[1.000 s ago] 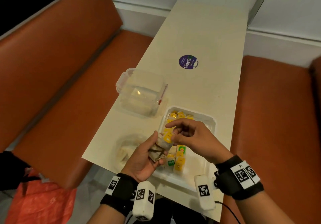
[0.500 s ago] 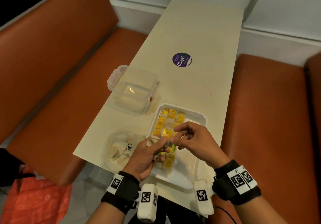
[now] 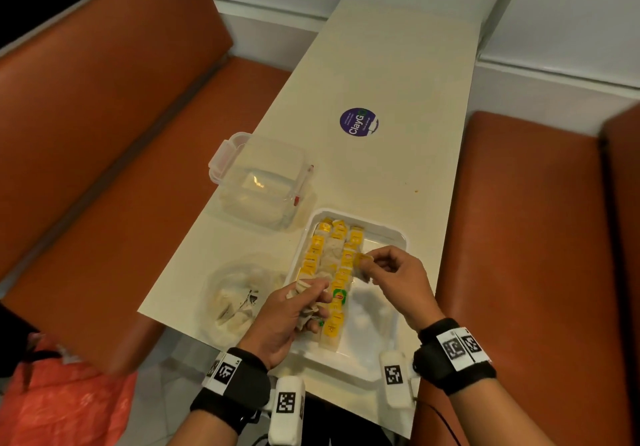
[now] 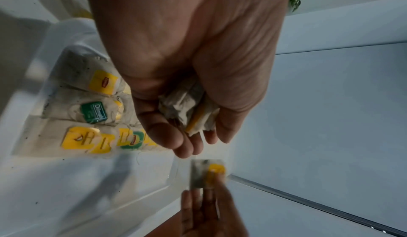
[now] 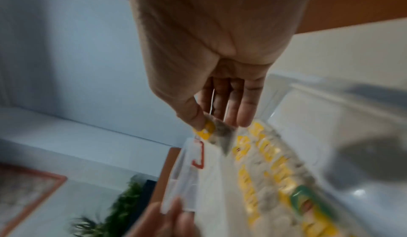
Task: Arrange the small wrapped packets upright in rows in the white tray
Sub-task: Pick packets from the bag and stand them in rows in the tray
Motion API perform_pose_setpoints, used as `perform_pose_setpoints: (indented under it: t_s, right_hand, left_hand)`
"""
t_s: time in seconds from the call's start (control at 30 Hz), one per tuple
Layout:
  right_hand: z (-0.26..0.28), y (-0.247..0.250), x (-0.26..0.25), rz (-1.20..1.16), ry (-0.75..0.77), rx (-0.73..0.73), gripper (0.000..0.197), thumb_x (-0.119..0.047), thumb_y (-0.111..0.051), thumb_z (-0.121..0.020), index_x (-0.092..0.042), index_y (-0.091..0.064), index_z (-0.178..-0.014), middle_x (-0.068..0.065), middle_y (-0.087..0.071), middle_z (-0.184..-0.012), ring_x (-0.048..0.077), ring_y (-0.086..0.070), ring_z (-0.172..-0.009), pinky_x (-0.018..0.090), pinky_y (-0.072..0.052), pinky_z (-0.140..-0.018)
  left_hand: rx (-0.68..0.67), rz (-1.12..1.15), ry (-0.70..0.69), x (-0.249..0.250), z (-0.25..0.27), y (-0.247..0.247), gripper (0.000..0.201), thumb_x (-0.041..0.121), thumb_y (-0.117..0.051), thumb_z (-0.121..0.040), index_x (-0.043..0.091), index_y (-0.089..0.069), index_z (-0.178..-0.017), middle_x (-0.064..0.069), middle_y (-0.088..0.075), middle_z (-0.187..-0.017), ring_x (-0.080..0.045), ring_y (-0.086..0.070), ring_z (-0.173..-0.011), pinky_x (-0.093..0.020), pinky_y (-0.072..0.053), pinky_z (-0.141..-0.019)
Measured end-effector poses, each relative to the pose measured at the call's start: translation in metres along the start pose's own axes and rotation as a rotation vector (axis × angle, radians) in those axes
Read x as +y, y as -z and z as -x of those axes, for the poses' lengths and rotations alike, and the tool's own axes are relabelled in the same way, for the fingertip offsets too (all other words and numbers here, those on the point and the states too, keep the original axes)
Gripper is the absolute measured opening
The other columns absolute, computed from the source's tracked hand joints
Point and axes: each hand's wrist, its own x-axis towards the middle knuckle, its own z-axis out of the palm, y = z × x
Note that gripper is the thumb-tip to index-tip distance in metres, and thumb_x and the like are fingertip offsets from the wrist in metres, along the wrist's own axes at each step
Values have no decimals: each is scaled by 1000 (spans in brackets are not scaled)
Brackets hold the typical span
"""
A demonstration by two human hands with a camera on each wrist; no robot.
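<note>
The right hand [image 3: 391, 276] had drawn one small paper-wrapped packet with a yellow label [image 3: 362, 265] out of the bunch and carried it away from the left hand [image 3: 287, 317], where half a second earlier both hands were pressed together over the near rows. It pinched that packet between thumb and fingertips [image 5: 242, 119], above the far right part of the shallow white plastic tray [image 3: 388, 348]. The left hand was curled round a crumpled bunch of remaining packets [image 4: 189, 108], held over the tray's near left edge. Rows of yellow-labelled packets [image 3: 332, 265], with a green-labelled one [image 3: 339, 296] among them, filled the tray's left side; its right side lay bare. So the handover looked done, and the next packet seemed headed for a new row beside the standing ones. A clear lidded plastic box [image 3: 263, 182] stood on the cream tabletop [image 3: 398, 175] beyond the tray.
</note>
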Motion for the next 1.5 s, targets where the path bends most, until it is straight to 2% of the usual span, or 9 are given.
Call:
perform_pose_setpoints:
  t_s: [0.07,0.2,0.37,0.53,0.67,0.8,1.07,1.2,1.5]
  right_hand:
    - [-15,3,17,99,-45,37,7,-27,-82,-85,-24,-77,-87,-5,-78,-80,12,-74,-80,31,-60,-78]
    - [-40,2,33,208,-74,-27,7,-28,-83,-86,-24,-77,-86,-7,-79,-79,8,-76,-78,27,-58,-73]
    - [-65,-7,38,359,-53,101,4,-18,-74,-92,-19,-71,-89,-6,-70,-81,9,-66,-75,7,-41,-58]
    - [-86,-20,43,427,-73,152,12,-6,-62,-95,-16,-65,-91,4,-66,-98,22,-60,-90,26,-43,-76]
    - [-96,-24,38,455,-67,197,16,4,-55,-91,-6,-68,-93,13,-65,-104,32,-62,-102,28,-40,-79]
    - [-105,-29,43,386,-131,251,27,5,-54,-92,0,-67,-115,17,-65,-122,34,-60,-115,28,-41,-86]
    - [-108,-41,54,271,-109,428,17,-3,-62,-95,-8,-71,-107,9,-70,-111,29,-66,-104,29,-49,-85]
    - [-105,-42,51,296,-69,448,18,-5,-67,-95,-10,-75,-110,9,-73,-106,25,-67,-97,25,-43,-79]
    - [-103,-43,51,320,-70,480,23,1,-60,-97,-9,-74,-112,11,-72,-112,27,-67,-102,25,-42,-80]
  left_hand:
    - [5,10,10,-1,0,6,36,33,-81,-85,9,-79,-112,-15,-72,-100,-29,-62,-87,-30,-45,-58]
    - [49,8,24,-5,-1,21,57,36,-84,-77,1,-71,-121,-18,-71,-100,-26,-64,-83,-32,-45,-59]
    - [71,-17,26,-9,-4,33,59,36,-85,-76,0,-72,-121,-18,-71,-99,-23,-63,-77,-31,-47,-56]
    - [66,-9,36,-12,-2,39,53,29,-80,-85,-6,-69,-123,-18,-69,-97,-23,-61,-77,-30,-45,-55]
    - [72,-34,50,-12,-2,44,56,32,-82,-82,-7,-69,-121,-19,-70,-98,-25,-60,-80,-31,-45,-56]
    - [93,-32,56,-11,-3,50,50,29,-80,-86,-2,-70,-124,-19,-71,-98,-23,-63,-78,-31,-46,-56]
    - [104,-27,53,-7,-5,55,41,27,-79,-89,2,-73,-121,-19,-72,-101,-22,-64,-80,-33,-47,-59]
    - [107,-19,59,-8,-4,54,40,25,-78,-90,1,-72,-122,-19,-72,-100,-21,-65,-79,-33,-46,-59]
    - [103,-22,55,-7,-1,56,50,29,-80,-82,0,-71,-122,-19,-71,-99,-22,-64,-78,-32,-46,-58]
